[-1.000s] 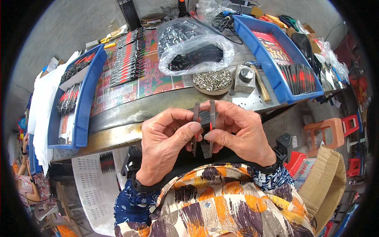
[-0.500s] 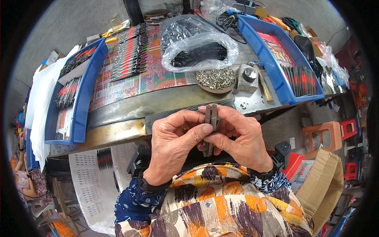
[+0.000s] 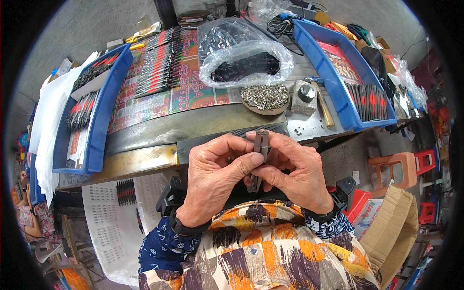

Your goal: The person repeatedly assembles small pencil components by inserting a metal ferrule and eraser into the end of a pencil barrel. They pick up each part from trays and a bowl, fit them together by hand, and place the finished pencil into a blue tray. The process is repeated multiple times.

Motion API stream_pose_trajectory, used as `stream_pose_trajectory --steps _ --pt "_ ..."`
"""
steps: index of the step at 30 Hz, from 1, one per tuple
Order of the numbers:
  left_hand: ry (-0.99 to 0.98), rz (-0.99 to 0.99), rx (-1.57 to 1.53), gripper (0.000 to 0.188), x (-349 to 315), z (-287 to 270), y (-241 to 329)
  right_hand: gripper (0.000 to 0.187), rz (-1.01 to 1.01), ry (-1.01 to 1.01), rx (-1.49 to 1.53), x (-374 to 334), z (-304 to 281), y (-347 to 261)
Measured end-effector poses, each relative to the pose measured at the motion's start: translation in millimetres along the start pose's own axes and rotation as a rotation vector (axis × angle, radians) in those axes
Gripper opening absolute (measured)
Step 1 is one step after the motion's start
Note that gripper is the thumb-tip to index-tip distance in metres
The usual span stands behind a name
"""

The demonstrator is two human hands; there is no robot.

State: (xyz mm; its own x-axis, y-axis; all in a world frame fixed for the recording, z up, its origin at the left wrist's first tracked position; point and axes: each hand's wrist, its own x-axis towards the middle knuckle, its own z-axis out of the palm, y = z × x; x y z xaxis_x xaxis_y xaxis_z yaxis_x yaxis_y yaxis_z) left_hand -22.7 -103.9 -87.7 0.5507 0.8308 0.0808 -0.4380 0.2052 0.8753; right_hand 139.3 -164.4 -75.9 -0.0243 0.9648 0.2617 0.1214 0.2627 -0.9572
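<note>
Between my two hands, above my lap at the table's front edge, stands a slim dark grey metal piece [image 3: 261, 143] with two parallel halves and a narrow slot between them. My left hand [image 3: 215, 174] pinches it from the left, thumb lying across its middle. From the other side my right hand [image 3: 297, 171] grips it with thumb and curled fingers. Its lower end shows below my thumbs; my fingers hide part of the middle. Its exact kind cannot be made out. Just beyond my hands lies a round dish of small shiny metal parts [image 3: 265, 98].
Rows of black-and-red slim items [image 3: 157, 65] lie on printed sheets. Blue trays [image 3: 94, 159] [image 3: 357, 122] flank the table. A clear plastic bag [image 3: 212, 77] of dark parts, a metal block [image 3: 303, 107] and a hammer [image 3: 325, 108] stand beyond. A white basket [image 3: 104, 217] sits below left.
Both hands keep their hold on the metal piece. Together they have shifted very slightly to the right in the picture; the view itself has also moved a little.
</note>
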Motion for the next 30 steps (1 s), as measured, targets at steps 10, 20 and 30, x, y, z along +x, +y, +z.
stream_pose_trajectory --steps 10,20,30 --pt "-0.016 -0.013 0.014 0.011 3 -3 -2 0.049 0.074 -0.043 -0.034 1 -2 -2" --pt "-0.026 -0.053 -0.044 0.009 12 -6 2 0.048 0.070 -0.059 -0.007 10 -5 -3" --pt "-0.034 -0.044 -0.061 0.008 18 -6 1 0.048 0.100 -0.050 0.038 15 -5 -2"
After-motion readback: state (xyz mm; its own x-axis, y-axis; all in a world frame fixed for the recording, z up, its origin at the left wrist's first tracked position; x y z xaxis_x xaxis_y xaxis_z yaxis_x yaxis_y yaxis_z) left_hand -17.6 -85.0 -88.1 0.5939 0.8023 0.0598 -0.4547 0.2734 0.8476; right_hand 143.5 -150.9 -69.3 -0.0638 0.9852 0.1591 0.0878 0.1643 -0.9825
